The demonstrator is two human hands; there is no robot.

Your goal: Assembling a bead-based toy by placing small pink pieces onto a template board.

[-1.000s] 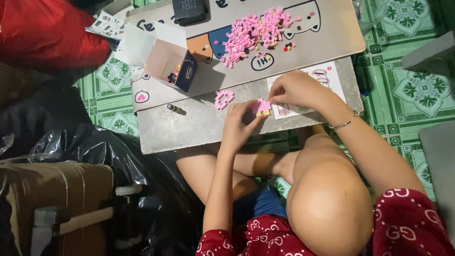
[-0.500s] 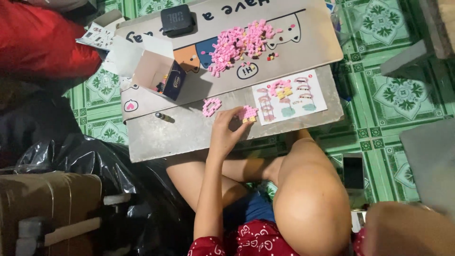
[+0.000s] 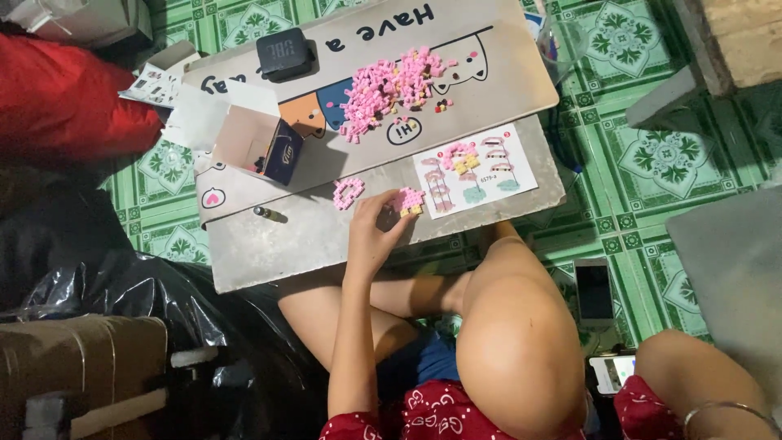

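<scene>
One hand works at the low table (image 3: 269, 253): the left hand (image 3: 371, 232), its fingers curled around a small pink and yellow block model (image 3: 406, 201) that sits on the table's bare grey strip. The grasp is light, fingertips pinching the model's left side while the piece rests on the surface. The right hand is mostly out of view; only a wrist with a thin bangle (image 3: 725, 411) shows far from the model at the lower right edge, so whether that hand is open or closed cannot be told.

Just to the right of the model lies a printed instruction sheet (image 3: 476, 169) with pictures of building steps. To the left of the model, near it but apart, lies a smaller cluster of pink blocks (image 3: 349, 191). Further left is a small dark cylinder (image 3: 265, 213). Beyond the model, on the decorated part of the table, spreads a large heap of loose pink bricks (image 3: 387, 94). Left of that heap stands an open cardboard box (image 3: 257, 145), and past it a black square device (image 3: 284, 54).

Right of the model and nearer the person, on the green patterned floor, lie two phones (image 3: 594, 292) beside the raised knee (image 3: 517, 350).
</scene>
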